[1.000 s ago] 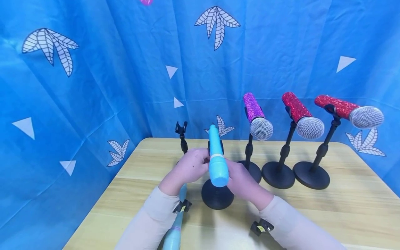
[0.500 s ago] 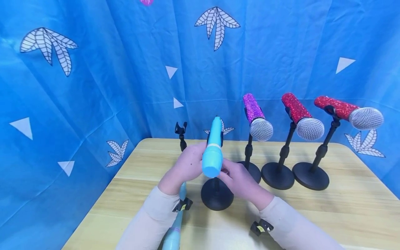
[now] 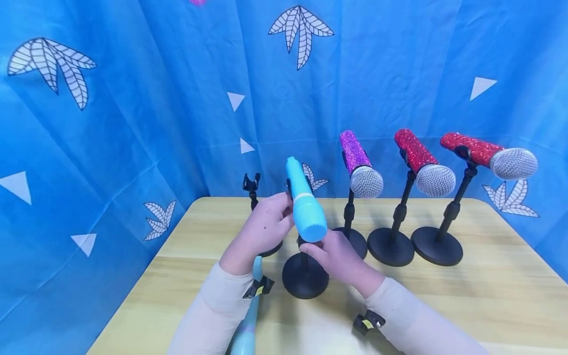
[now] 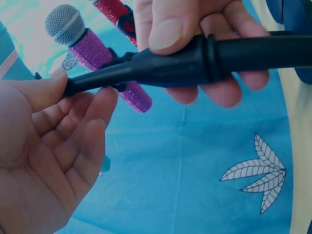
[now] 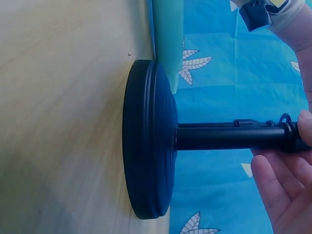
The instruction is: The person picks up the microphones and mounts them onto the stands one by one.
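A light-blue microphone (image 3: pixel 309 217) sits in the clip of a black desk stand, its head toward me and its tail up and back. My left hand (image 3: pixel 264 224) pinches the thin upper rod (image 4: pixel 102 77) of that stand just below the microphone. Lower down, my right hand (image 3: pixel 343 259) grips the stand's thicker collar (image 4: pixel 170 67) between thumb and fingers. The stand's round base (image 5: pixel 146 141) rests flat on the wooden table. Another light-blue microphone (image 3: pixel 246 325) lies on the table, partly hidden under my left forearm.
Behind my left hand stands another black stand with a bare clip (image 3: pixel 251 183). To the right, stands hold a purple glitter microphone (image 3: pixel 360 165) and two red ones, the nearer red microphone (image 3: pixel 423 162) and the far-right red microphone (image 3: pixel 488 154). A blue patterned curtain (image 3: pixel 186 98) borders the table.
The light-blue microphone has risen and turned, its head swinging left and then back right. Both hands stay at the stand, the left a little higher. The head view has shifted slightly.
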{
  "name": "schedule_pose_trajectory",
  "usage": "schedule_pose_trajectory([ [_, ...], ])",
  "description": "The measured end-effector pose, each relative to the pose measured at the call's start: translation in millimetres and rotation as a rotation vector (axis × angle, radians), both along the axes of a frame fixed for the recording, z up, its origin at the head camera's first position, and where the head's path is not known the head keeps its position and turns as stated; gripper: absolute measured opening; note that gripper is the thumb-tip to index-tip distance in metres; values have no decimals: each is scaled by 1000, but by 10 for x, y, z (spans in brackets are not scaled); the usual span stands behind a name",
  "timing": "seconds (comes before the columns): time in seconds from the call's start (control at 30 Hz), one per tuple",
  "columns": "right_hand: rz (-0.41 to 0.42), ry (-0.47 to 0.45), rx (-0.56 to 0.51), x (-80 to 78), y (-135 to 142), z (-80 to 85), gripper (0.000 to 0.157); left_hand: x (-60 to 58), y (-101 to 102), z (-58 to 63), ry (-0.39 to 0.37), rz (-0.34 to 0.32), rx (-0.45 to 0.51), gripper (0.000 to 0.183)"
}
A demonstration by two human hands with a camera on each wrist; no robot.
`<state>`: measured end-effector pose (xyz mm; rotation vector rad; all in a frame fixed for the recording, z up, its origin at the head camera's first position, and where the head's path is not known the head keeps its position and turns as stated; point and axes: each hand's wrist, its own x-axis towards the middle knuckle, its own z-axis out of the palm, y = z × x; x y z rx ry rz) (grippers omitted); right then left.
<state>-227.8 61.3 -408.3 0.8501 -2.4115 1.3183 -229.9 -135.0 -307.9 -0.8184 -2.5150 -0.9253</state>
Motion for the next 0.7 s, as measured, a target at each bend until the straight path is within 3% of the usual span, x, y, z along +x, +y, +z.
schedule_pose_trajectory([
  [0.27, -42, -145, -43, -23, -49, 17, 30, -6, 2, -17, 26, -1, 23, 7],
  [0.43, -2, -189, -47, -21, -4, 65, 34, -12, 1, -41, 13, -6, 26, 11],
  [0.57, 62, -170, -81, 12, 64, 188, 24, -18, 7, -52, 25, -8, 31, 13],
  [0.7, 79, -91, -23, 40, 101, 243, 5, -12, 15, -51, 25, -4, 34, 14],
])
